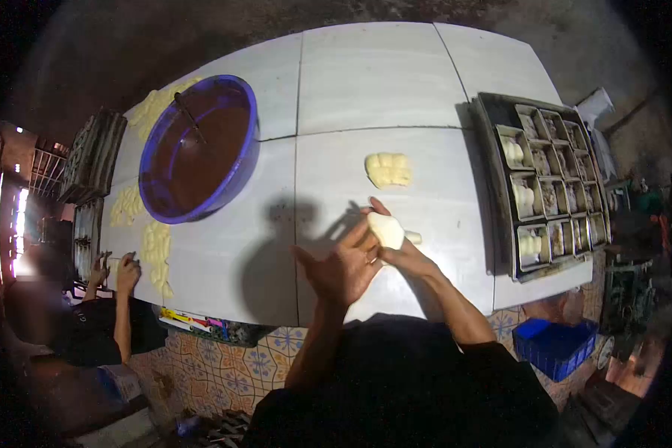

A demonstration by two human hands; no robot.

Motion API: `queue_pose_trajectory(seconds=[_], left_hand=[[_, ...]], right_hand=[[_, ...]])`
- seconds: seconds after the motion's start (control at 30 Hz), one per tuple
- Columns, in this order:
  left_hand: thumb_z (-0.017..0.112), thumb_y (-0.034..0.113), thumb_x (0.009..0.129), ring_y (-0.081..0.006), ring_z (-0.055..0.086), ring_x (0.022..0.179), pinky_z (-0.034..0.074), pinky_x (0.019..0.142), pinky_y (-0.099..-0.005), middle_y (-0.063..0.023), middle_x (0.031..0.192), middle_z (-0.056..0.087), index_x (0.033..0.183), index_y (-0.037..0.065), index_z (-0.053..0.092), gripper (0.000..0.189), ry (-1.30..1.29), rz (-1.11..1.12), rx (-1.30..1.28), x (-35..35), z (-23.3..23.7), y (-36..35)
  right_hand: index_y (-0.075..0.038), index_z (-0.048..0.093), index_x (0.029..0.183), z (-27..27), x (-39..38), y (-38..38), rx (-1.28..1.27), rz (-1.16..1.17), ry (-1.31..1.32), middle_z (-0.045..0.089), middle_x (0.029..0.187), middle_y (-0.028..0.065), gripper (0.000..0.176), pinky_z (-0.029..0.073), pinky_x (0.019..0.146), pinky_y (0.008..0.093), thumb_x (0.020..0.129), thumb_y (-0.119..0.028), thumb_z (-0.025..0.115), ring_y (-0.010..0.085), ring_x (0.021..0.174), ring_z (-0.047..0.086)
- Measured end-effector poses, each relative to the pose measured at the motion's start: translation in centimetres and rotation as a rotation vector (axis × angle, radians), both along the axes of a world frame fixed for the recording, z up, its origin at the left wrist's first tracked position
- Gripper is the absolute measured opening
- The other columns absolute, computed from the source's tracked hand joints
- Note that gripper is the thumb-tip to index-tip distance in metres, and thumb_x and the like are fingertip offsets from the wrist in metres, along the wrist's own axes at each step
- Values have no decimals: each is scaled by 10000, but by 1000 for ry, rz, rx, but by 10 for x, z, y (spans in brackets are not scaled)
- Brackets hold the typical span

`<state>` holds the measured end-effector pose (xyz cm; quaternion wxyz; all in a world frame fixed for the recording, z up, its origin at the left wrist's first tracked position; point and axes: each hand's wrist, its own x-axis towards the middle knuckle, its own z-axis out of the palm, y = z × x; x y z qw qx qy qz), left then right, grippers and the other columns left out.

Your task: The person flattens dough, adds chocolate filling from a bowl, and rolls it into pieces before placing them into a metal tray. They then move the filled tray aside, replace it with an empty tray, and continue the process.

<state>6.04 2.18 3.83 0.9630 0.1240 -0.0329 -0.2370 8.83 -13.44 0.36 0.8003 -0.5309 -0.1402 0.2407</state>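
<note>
My right hand (409, 259) holds a flat piece of pale dough (386, 231) above the white tiled table (373, 75). Palm up, my left hand (341, 270) has its fingers spread, with the fingertips beside the dough's left edge. Partly hidden behind the right hand, a small dough piece (413, 237) lies on the table. A group of several yellowish dough pieces (387, 170) sits farther back on the tabletop.
A purple basin (252, 149) of brown filling stands back left, near rows of dough (157, 254). At right is a multi-section metal tray (506, 201), partly filled with dough. A co-worker (104, 321) is at left; a blue crate (552, 347) is at lower right.
</note>
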Motion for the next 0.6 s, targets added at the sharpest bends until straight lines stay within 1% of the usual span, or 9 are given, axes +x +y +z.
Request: queue_pose_trajectory(seconds=[0.07,0.1,0.13,0.23,0.27,0.4,0.47,0.57,0.6], left_hand=[[355,939,600,-300,386,1234,254,1075,-432,-226,1387,361,1413,-111,187,1339,-189,20,-82,37,-9,26],[320,911,655,-299,382,1244,292,1041,-421,-231,1377,378,1416,-105,200,1275,51,326,276,63,1,50],[287,832,768,-274,428,1209,319,1007,-406,-223,1329,445,1403,-92,267,1121,-351,189,79,110,7,86],[244,681,913,-227,615,653,487,628,-396,-69,748,655,1003,-21,678,830,1,944,1611,198,36,159],[228,724,886,-197,578,615,462,597,-385,-44,715,621,854,10,684,847,22,809,1934,228,14,201],[77,808,807,-295,615,896,393,877,-419,-171,806,663,796,-28,672,1027,72,180,1951,273,-45,248],[44,816,795,-291,604,843,405,846,-442,-146,752,649,859,-32,673,1058,122,720,2294,275,-57,223],[31,810,799,-282,600,938,423,886,-415,-188,882,648,1019,-73,627,1087,64,472,2236,200,48,158],[52,788,822,-297,581,996,413,914,-413,-215,992,614,1096,-89,574,1056,-167,396,1787,187,17,149]], right_hand=[[-144,17,1496,-8,3,-1,-85,-25,-102,181,1499,150,1146,336,1014,414,700,-584,715,282,1301,286],[-142,0,1498,-9,8,2,-127,-25,-164,177,1501,153,1186,349,999,408,679,-616,715,287,1292,294],[-160,55,1504,-4,12,6,-118,-69,-101,188,1490,65,1255,361,886,343,589,-722,705,202,1186,339],[-182,72,1504,-5,16,12,-64,-186,-71,227,1476,66,1170,378,873,323,650,-682,695,180,1173,354],[-166,55,1494,-17,19,4,-48,-155,-82,205,1468,115,1027,400,996,435,768,-455,722,222,1238,331],[-152,113,1483,-42,23,12,111,-143,-132,160,1499,152,754,332,1081,460,905,-201,594,223,1274,316],[-91,175,1473,-52,23,11,-101,-227,-120,322,1432,123,714,403,951,345,915,-247,592,182,1174,417],[-49,213,1465,-44,24,15,-105,-331,79,439,1358,80,689,459,822,256,926,-266,583,131,1058,501],[-46,217,1463,-35,28,21,-58,-356,181,456,1344,86,675,461,815,254,931,-258,574,130,1039,517]])
